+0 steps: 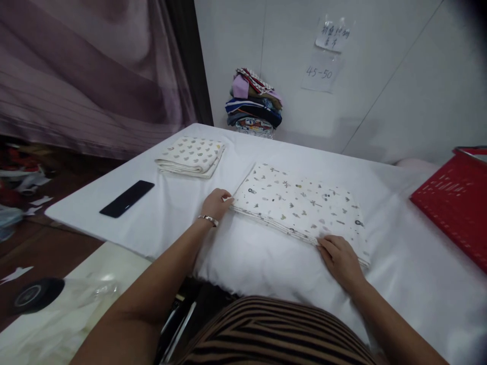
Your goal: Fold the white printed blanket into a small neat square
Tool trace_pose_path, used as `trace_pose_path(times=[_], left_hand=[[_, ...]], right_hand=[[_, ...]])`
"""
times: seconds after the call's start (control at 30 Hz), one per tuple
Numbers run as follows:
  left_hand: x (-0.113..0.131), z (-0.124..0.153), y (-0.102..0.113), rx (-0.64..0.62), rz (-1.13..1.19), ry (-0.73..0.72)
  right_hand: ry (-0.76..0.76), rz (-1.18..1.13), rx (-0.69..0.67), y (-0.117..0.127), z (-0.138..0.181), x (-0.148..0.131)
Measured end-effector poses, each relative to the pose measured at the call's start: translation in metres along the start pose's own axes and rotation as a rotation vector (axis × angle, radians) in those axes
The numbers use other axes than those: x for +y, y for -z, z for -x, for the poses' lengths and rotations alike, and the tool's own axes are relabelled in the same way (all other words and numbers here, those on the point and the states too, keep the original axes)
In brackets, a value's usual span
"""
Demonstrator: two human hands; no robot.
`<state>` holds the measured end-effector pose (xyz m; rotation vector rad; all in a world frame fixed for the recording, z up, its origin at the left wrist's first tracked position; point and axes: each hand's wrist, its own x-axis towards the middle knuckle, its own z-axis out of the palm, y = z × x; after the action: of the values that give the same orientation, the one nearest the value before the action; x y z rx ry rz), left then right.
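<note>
A folded white cloth with small printed figures (300,205) lies flat on the white-covered table (266,263) in front of me. My left hand (216,204), with a bracelet at the wrist, pinches the cloth's near left corner, fingers closed on it. At the cloth's near right edge, my right hand (340,259) has its fingers curled onto the fabric. A second folded cloth with a heart-like print (191,154) rests further back on the left, apart from both hands.
A black phone (127,198) lies near the table's left edge. A stack of folded clothes (254,104) stands at the back against the white wall. A red plastic basket (456,200) sits at the right. Floor clutter lies to the left.
</note>
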<state>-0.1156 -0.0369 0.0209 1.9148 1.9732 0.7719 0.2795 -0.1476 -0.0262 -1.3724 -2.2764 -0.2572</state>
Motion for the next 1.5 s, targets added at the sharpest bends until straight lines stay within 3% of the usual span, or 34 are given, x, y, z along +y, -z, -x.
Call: trace_pose_path(times=[0.17, 0.3, 0.87, 1.1, 1.5], left_hand=[[0.008, 0.013, -0.006, -0.066, -0.090, -0.440], [0.013, 0.011, -0.012, -0.131, -0.208, -0.586], [0.024, -0.013, -0.014, -0.339, -0.340, -0.825], [0.016, -0.002, -0.011, -0.227, -0.243, -0.830], [0.010, -0.001, -0.015, -0.268, -0.276, -0.840]], right_hand=[[-0.007, -0.008, -0.009, 0.000, 0.000, 0.001], [-0.023, -0.019, 0.000, 0.000, 0.000, 0.000], [-0.039, -0.024, 0.000, 0.001, -0.002, -0.002], [-0.052, -0.032, -0.017, 0.001, -0.001, -0.002], [-0.055, -0.036, -0.029, 0.003, -0.003, -0.004]])
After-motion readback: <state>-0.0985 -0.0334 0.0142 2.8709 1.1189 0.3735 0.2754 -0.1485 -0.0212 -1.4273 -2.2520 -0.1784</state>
